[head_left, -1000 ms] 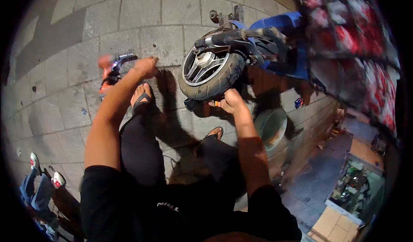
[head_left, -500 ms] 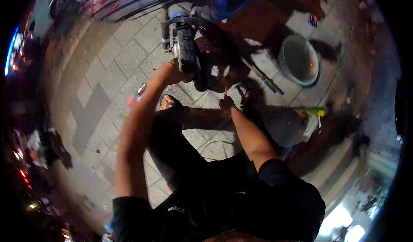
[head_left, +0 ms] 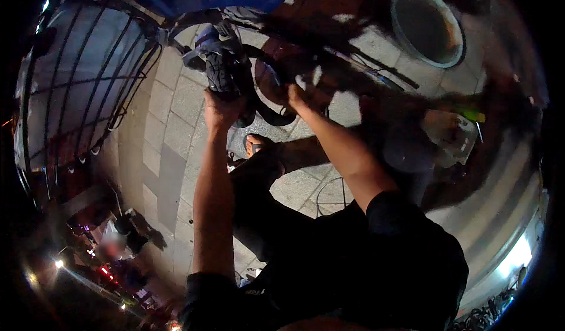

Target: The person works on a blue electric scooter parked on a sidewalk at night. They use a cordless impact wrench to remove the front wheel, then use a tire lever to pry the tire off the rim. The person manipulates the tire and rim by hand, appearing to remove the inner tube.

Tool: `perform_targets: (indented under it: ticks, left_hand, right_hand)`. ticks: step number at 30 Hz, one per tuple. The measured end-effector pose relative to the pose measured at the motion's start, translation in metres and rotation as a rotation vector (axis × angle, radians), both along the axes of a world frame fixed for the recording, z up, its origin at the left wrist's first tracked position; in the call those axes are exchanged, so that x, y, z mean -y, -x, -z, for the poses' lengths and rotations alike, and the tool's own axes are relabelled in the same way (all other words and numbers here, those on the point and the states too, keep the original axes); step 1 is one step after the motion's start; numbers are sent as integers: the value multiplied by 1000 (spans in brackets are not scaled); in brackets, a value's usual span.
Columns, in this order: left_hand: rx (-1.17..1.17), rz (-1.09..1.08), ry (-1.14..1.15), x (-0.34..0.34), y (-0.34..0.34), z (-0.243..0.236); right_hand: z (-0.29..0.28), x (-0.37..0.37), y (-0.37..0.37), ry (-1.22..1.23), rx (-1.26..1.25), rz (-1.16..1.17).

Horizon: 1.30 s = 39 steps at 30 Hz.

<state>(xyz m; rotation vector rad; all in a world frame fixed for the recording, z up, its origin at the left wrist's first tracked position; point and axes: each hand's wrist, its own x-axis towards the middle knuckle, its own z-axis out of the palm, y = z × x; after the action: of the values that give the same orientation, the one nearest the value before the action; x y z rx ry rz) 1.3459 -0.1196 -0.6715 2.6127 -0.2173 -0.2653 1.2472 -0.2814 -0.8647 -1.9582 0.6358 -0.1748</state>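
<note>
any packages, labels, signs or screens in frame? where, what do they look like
No sign or screen can be made out.
White bag or wrapper: on the ground at right, crumpled, pale, blurred; cannot tell if it is a package.
Yellow-green item: just above the bag, small, too blurred to identify.
No label shows on the tyre under the left hand or near the right hand.
</note>
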Motion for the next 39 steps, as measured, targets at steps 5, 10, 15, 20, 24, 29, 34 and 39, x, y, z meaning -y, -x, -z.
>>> perform_targets:
  ticks: [5, 10, 15, 20, 24, 29, 34, 39]
  left_hand:
    - [8, 114, 366, -5, -36, 8]
    - [-42, -35, 223, -40, -18, -21]
    - [-168, -12, 253, -7, -28, -23]
    - [-80, 5, 124, -4, -28, -31]
    - [-79, -10, 136, -6, -32, -30]
    - [-98, -10, 145, 5, -28, -41]
    - [-140, 5, 194, -3, -30, -38]
    - [-122, -20, 82, -1, -31, -38]
  right_hand:
    - [79, -1, -116, -338, -19, -107]
    - [58, -61, -126, -1423, -105, -249]
    - [107, -38, -131, -594, 93, -534]
    - [89, -31, -121, -651, 151, -515]
    - [52, -32, -121, -858, -65, -347]
    - [27, -21, -109, -795, -6, -223]
    - [12, -17, -102, -836, 56, -224]
    - [25, -23, -100, -1026, 98, -133]
